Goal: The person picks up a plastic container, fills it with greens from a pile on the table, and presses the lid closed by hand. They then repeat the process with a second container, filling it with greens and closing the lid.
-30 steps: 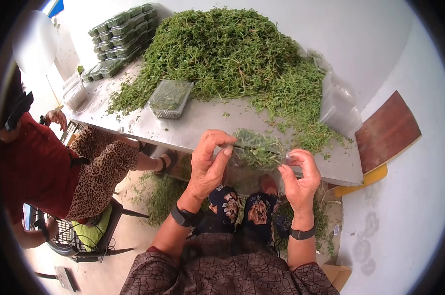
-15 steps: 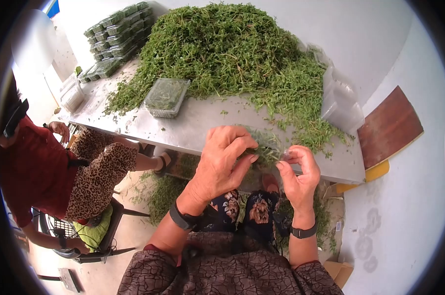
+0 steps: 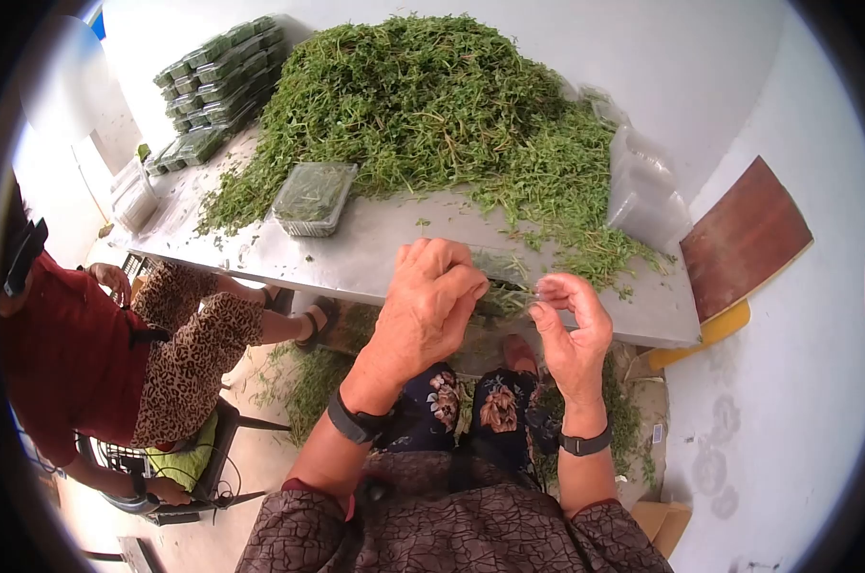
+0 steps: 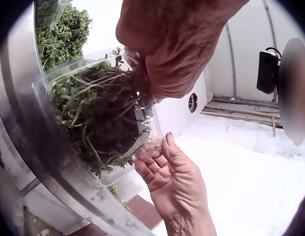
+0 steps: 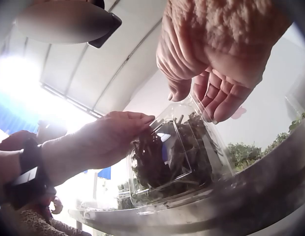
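Observation:
A clear plastic clamshell box (image 4: 96, 113), filled with green leafy stems, is held tilted over the front edge of the metal table (image 3: 365, 253). At its left side, the fingertips and thumb of my left hand (image 3: 423, 306) pinch the plastic rim, with the back of the hand uppermost. The thumb and fingers of my right hand (image 3: 577, 329) grip the clear edge at the opposite side. In the right wrist view, the right hand (image 5: 219, 64) is at the upper corner and the left hand (image 5: 100, 140) reaches in from the side. My left hand hides part of the box in the head view.
A large heap of greens (image 3: 413, 105) covers the back of the table. A filled box (image 3: 315, 198) stands in front of it. Stacked filled boxes (image 3: 224, 76) are at back left, nested clear boxes (image 3: 647, 191) at right. Another person (image 3: 79, 353) is at the left.
My left hand has rolled over and moved inward across the box, covering more of it. My right hand keeps its grip on the other side. The other person's arm has shifted beside the chair.

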{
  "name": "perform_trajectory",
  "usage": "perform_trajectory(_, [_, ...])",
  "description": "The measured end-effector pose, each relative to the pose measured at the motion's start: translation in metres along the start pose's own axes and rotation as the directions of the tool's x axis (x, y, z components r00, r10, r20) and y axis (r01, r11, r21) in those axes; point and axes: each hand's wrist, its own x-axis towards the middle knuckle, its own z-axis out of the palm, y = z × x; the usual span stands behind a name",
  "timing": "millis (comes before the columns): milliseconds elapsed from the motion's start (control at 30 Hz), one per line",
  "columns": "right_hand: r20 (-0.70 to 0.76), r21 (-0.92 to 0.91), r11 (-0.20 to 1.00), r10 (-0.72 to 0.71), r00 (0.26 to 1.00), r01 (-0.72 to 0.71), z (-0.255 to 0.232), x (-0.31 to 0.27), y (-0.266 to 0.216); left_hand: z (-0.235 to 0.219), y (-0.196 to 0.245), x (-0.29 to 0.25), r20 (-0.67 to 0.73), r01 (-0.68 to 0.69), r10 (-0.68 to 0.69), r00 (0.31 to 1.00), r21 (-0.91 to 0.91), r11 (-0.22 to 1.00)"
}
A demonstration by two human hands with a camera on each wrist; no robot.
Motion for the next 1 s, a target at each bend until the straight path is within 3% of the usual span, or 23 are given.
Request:
perform_trajectory(67, [0.003,-0.011,1.000,-0.009,1.000,0.009,0.000,0.001,-0.001,0.004,-0.003,-0.001,-0.115,-0.052,0.047,0.992,-0.042,0.998])
perform_trajectory(600, [-0.020,-0.091,0.990,-0.107,0.994,0.105,0.003,0.004,0.000,0.000,-0.004,-0.010,-0.152,0.023,-0.032,0.988,-0.059,0.998])
perform_trajectory(667, [-0.024,-0.090,0.989,-0.118,0.993,0.115,0.004,0.004,0.002,-0.005,-0.003,-0.013,-0.110,0.097,-0.120,0.987,-0.188,0.977])
perform_trajectory(767, [-0.032,-0.099,0.986,-0.138,0.990,0.134,0.004,0.003,0.002,-0.011,-0.005,-0.017,-0.195,0.127,-0.163,0.967,-0.184,0.975])
perform_trajectory(900, [-0.055,-0.112,0.983,-0.150,0.987,0.143,0.006,0.001,0.004,-0.017,-0.022,-0.034,-0.185,0.171,-0.218,0.958,-0.240,0.956])
perform_trajectory(1000, [-0.045,-0.099,0.984,-0.155,0.987,0.150,0.006,-0.001,0.007,-0.016,-0.024,-0.040,-0.094,0.293,-0.355,0.930,-0.394,0.871])
